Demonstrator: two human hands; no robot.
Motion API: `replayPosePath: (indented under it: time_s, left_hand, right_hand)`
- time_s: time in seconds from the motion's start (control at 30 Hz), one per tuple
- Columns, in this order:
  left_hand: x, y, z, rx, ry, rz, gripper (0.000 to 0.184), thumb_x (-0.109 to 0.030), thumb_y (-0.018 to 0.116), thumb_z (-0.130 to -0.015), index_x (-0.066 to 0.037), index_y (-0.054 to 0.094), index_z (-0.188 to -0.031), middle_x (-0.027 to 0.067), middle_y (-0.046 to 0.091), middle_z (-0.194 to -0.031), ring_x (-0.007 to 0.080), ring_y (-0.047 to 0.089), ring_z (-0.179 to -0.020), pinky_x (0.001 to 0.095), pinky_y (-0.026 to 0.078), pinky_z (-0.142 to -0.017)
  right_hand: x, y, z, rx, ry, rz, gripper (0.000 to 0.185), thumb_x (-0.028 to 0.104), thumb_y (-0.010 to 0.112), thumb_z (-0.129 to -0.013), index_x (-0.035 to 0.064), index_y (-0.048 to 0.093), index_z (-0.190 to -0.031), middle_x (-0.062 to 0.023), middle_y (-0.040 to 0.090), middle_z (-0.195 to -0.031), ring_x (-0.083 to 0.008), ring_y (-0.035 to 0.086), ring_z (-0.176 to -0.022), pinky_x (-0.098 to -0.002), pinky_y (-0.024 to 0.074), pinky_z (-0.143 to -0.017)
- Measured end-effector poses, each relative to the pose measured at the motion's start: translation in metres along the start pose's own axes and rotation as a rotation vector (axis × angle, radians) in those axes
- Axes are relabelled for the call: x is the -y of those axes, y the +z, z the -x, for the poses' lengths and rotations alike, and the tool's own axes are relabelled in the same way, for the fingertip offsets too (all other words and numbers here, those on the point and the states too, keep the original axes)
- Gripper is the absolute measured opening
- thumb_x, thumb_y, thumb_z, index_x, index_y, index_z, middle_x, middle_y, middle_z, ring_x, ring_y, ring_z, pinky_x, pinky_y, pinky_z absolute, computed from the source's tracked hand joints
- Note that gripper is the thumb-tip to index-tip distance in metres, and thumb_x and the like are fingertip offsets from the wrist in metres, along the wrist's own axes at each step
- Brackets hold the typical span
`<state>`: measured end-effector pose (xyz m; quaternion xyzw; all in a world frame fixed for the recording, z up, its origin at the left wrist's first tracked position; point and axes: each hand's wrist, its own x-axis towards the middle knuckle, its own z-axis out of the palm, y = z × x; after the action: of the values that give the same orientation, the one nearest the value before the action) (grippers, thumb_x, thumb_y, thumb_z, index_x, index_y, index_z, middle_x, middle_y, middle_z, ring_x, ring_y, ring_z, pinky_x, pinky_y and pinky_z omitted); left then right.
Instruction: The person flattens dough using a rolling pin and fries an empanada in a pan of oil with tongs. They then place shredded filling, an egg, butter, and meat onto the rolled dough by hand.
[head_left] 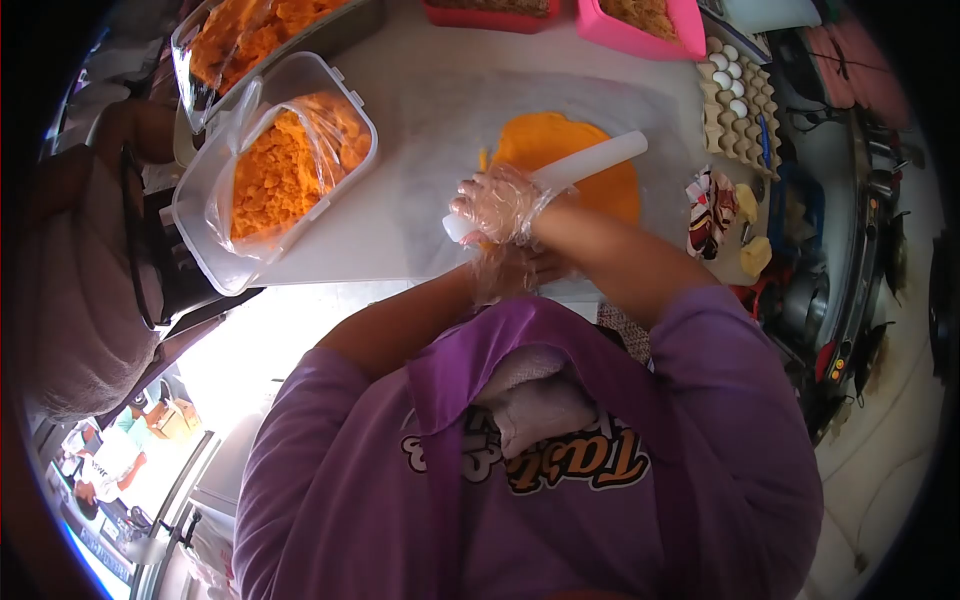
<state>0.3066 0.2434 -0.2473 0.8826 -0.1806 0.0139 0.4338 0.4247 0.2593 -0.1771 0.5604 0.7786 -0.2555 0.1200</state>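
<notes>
While the right hand [500, 203] in its clear plastic glove has its grip wrapped around the lower-left end of a white rolling pin [595, 160], the left hand [505, 272], gloved too, is tucked just below it by the near edge of the tabletop [420, 60]. Can't tell what the left grip's doing, it's partly hidden. The pin lies slantwise across a flat orange sheet [540, 135], which sits on a big greyish sheet of plastic [430, 130]. Off to the left there's a clear tub [205, 262] of crumbly orange stuff [265, 190], and over right, an egg tray [715, 110] with a few white eggs [733, 70].
</notes>
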Motion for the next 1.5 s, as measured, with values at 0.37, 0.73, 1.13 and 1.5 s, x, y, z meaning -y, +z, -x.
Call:
replayPosePath:
  time_s: [0.37, 0.73, 1.13, 1.5]
  left_hand:
    - [0.006, 0.006, -0.004, 0.03, 0.012, -0.065, 0.051, -0.029, 0.044, -0.09, -0.01, 0.035, -0.136, 0.0087, 0.038, -0.141, 0.0257, 0.032, -0.132, 0.0455, 0.024, -0.11]
    - [0.017, 0.01, -0.013, 0.052, 0.036, -0.137, 0.05, -0.029, 0.041, -0.092, -0.009, 0.032, -0.137, 0.009, 0.035, -0.142, 0.0261, 0.031, -0.133, 0.0449, 0.023, -0.111]
    - [0.018, 0.022, -0.007, 0.072, 0.043, -0.254, 0.05, -0.029, 0.038, -0.095, -0.009, 0.028, -0.139, 0.0093, 0.032, -0.144, 0.0267, 0.029, -0.134, 0.0442, 0.022, -0.112]
    - [0.016, 0.032, -0.001, 0.074, 0.017, -0.39, 0.048, -0.029, 0.037, -0.095, -0.011, 0.027, -0.139, 0.0078, 0.031, -0.145, 0.0258, 0.027, -0.135, 0.0436, 0.02, -0.113]
  right_hand:
    - [0.003, 0.025, 0.01, 0.041, 0.171, -0.378, 0.053, 0.049, 0.048, -0.088, 0.0066, 0.049, -0.12, -0.0144, 0.051, -0.121, -0.0288, 0.049, -0.115, -0.0402, 0.0388, -0.097]
    - [0.002, 0.03, -0.006, -0.234, 0.382, -0.11, 0.046, 0.05, 0.053, -0.084, 0.0101, 0.054, -0.106, -0.0076, 0.056, -0.105, -0.0223, 0.057, -0.097, -0.0373, 0.0463, -0.078]
    - [-0.023, 0.028, -0.014, -0.319, 0.42, -0.029, 0.049, 0.052, 0.054, -0.082, 0.0101, 0.053, -0.106, -0.0081, 0.056, -0.103, -0.0253, 0.058, -0.093, -0.0394, 0.0473, -0.077]
    - [-0.049, 0.017, -0.026, -0.476, 0.515, 0.022, 0.05, 0.049, 0.058, -0.082, 0.0043, 0.054, -0.102, -0.0135, 0.058, -0.099, -0.0296, 0.058, -0.089, -0.0399, 0.048, -0.078]
